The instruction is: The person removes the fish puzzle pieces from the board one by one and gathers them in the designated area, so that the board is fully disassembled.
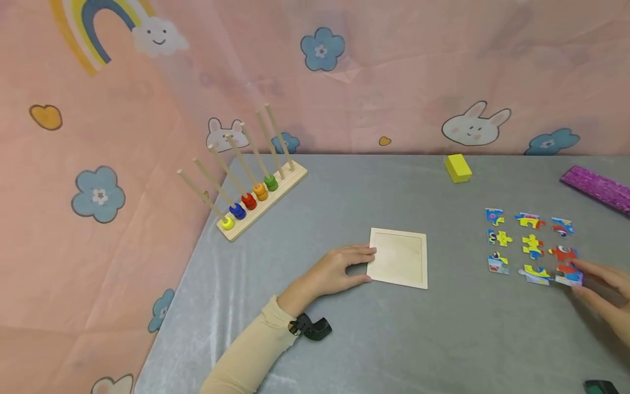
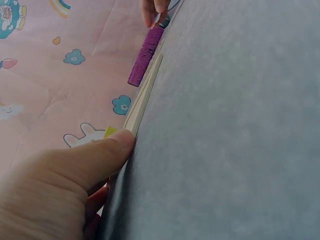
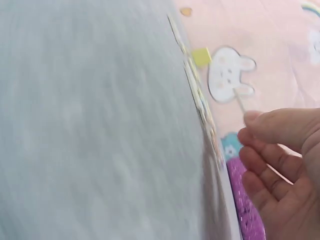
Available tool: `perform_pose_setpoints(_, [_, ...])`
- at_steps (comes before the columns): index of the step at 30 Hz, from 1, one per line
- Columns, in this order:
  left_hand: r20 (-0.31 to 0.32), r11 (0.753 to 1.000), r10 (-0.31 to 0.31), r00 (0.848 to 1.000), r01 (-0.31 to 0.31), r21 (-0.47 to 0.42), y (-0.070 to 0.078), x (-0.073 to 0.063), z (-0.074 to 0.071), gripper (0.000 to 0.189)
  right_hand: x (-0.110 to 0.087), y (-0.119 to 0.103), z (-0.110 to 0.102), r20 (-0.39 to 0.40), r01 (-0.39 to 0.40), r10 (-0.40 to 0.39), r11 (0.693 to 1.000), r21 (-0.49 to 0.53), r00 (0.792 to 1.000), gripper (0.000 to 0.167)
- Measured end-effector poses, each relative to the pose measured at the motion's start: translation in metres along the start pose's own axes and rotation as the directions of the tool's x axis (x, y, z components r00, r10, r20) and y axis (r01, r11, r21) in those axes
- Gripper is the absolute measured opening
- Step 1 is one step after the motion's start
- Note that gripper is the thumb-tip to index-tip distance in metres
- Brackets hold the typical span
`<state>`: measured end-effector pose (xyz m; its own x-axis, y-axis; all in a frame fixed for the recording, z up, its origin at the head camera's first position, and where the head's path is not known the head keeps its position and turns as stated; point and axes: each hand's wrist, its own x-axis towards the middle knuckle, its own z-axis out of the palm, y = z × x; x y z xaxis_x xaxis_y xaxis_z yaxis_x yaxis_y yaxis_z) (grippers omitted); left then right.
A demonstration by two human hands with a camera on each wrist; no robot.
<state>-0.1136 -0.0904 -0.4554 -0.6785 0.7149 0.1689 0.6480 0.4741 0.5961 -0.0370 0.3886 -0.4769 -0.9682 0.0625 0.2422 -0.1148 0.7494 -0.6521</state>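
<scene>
A square wooden puzzle tray with a raised rim lies flat on the grey table. My left hand is at its left edge, fingertips on the rim and thumb near the lower left corner. In the left wrist view, the thumb lies against the tray's edge. My right hand pinches a red, blue and white puzzle piece between thumb and finger. The right wrist view shows that piece edge-on as a thin line, raised above the table. Other colourful puzzle pieces lie in loose rows beside it.
A wooden counting stand with upright pegs and coloured rings stands at the back left. Toward the back are a yellow block and a purple glittery strip. A dark object shows at the lower right edge. Patterned pink cloth hangs behind.
</scene>
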Motion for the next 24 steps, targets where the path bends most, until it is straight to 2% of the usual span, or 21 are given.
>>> perform_pose_setpoints(2, [0.0, 1.0, -0.002, 1.0, 0.002, -0.003, 0.0, 0.0, 0.001, 0.044, -0.005, 0.011, -0.001, 0.04, -0.062, 0.064, 0.996, -0.067, 0.997, 0.056])
perform_pose_setpoints(4, [0.002, 1.0, -0.009, 1.0, 0.009, -0.008, 0.0, 0.0, 0.001, 0.044, -0.008, 0.018, -0.001, 0.062, -0.086, 0.092, 0.991, -0.106, 0.994, 0.055])
perform_pose_setpoints(11, [-0.007, 1.0, -0.003, 1.0, 0.003, -0.022, -0.002, 0.0, 0.0, 0.044, -0.008, 0.011, 0.001, -0.006, 0.011, -0.012, 0.989, -0.148, 1.0, 0.042])
perform_pose_setpoints(17, [-0.009, 1.0, -0.008, 1.0, 0.007, -0.017, -0.004, 0.001, -0.003, 0.044, -0.005, 0.005, 0.003, 0.031, 0.021, -0.016, 0.982, -0.187, 0.999, 0.041])
perform_pose_setpoints(24, [-0.004, 1.0, -0.013, 1.0, 0.013, -0.016, -0.004, -0.001, -0.004, 0.045, -0.005, 0.002, 0.006, 0.011, 0.014, -0.013, 0.986, -0.169, 1.0, 0.04])
